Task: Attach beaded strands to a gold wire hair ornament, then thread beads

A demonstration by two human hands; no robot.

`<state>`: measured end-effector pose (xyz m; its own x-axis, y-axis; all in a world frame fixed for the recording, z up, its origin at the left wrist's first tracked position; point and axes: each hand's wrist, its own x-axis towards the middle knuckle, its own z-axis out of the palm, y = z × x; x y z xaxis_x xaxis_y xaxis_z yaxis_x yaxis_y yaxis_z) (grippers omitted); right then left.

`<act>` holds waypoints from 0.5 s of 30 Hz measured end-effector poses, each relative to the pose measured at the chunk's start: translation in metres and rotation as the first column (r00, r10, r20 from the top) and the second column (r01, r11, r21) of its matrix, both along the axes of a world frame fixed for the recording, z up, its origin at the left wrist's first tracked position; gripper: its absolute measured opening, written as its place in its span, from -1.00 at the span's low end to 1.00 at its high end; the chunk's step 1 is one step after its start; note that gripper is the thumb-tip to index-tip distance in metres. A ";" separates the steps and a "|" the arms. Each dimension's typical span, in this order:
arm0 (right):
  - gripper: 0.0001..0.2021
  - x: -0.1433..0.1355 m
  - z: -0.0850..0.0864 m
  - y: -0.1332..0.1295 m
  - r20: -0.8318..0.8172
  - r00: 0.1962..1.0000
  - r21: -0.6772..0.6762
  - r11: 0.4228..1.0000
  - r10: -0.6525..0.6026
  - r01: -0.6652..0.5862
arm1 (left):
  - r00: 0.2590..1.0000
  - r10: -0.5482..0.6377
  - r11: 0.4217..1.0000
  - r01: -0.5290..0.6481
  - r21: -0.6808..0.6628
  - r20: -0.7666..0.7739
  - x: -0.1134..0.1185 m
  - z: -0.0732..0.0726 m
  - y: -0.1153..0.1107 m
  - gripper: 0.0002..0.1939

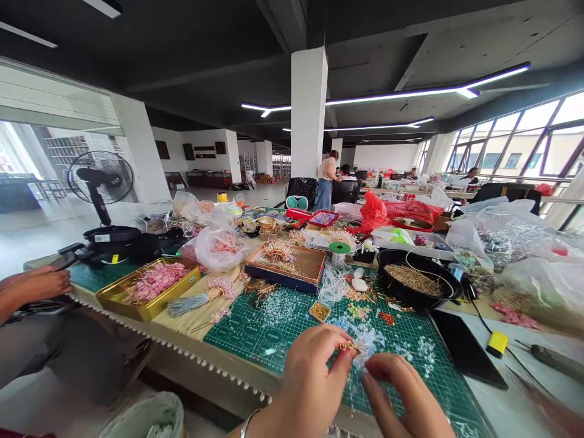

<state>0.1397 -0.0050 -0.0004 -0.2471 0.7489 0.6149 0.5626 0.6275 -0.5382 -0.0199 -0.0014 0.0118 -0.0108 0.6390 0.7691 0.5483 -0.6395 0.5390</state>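
My left hand (314, 368) pinches a small gold-coloured beaded ornament (349, 345) between thumb and forefinger, just above the green cutting mat (241, 328). To its right is my right hand (406, 392), thumb and forefinger close together in a pinch; whatever lies between them is too small to make out. Clear and pale blue beads (367, 337) show beside and behind the ornament. A small square dish of gold beads (320, 312) sits beyond my left hand. Red beads (387, 318) and clear beads (426, 350) lie scattered on the mat.
A gold tray with pink flowers (152, 292), a shallow box (292, 267) and a black bowl of gold pins (417, 277) stand farther back. At right lie a black tablet (465, 347) and a yellow object (497, 344). Another person's hand (45, 283) holds a phone at left.
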 end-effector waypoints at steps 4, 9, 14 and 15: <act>-0.80 -0.005 0.003 -0.006 -0.066 0.996 -0.243 0.969 -0.058 0.040 | 1.000 -0.015 0.998 0.016 -0.059 0.024 0.004 -0.001 0.001 -0.91; -0.67 -0.008 0.006 -0.010 -0.311 0.949 -0.503 0.857 -0.056 -0.114 | 0.999 -0.036 0.998 0.037 -0.056 0.026 0.003 -0.005 0.002 -0.92; -0.70 -0.010 0.007 -0.014 -0.401 0.905 -0.536 0.837 -0.142 -0.107 | 0.998 -0.064 0.997 0.064 -0.047 -0.005 -0.001 -0.009 0.000 -0.95; -0.70 -0.010 0.008 -0.016 -0.364 0.916 -0.523 0.851 -0.171 -0.049 | 0.997 -0.070 0.996 0.070 -0.048 -0.009 -0.001 -0.009 -0.001 -0.97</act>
